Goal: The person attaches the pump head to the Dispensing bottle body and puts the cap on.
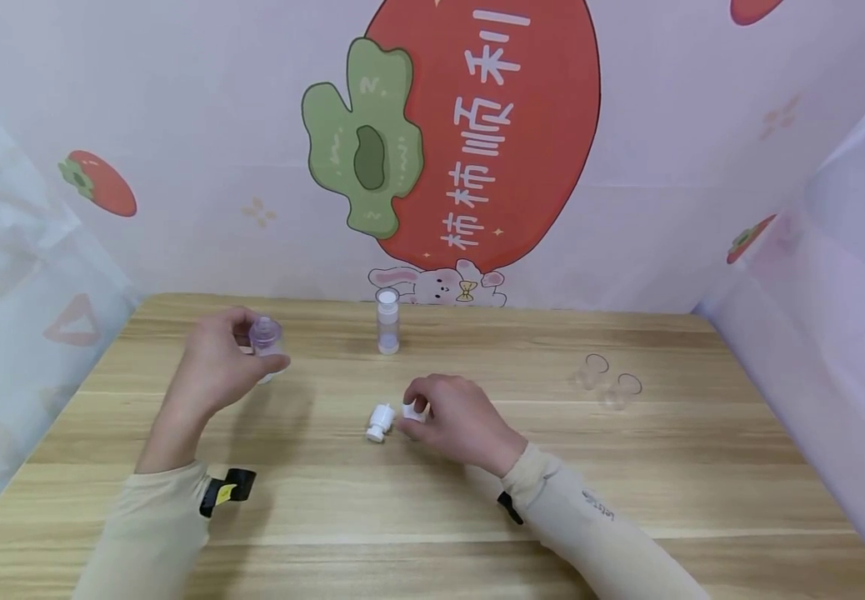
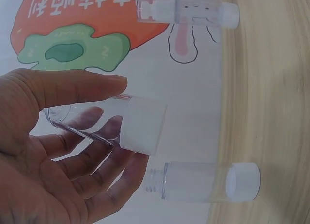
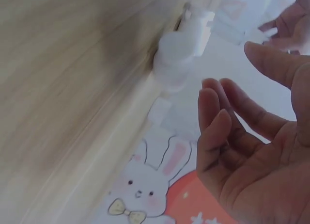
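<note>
Currently we hold the clear bottle (image 2: 128,120) above the desk (image 1: 327,500) at left, left fingers (image 2: 114,183) gripping, right fingers (image 3: 213,132) parted near the white fitting (image 1: 380,423); likely light, stiff, slippery, so we'd best grasp mid-body.

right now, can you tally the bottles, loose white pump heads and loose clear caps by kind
Capped pump bottle: 1
Open clear bottles: 2 (one in the left hand, one standing)
Loose white pump heads: 2 (one partly hidden by the right hand)
Loose clear caps: 2
Total: 7
</note>
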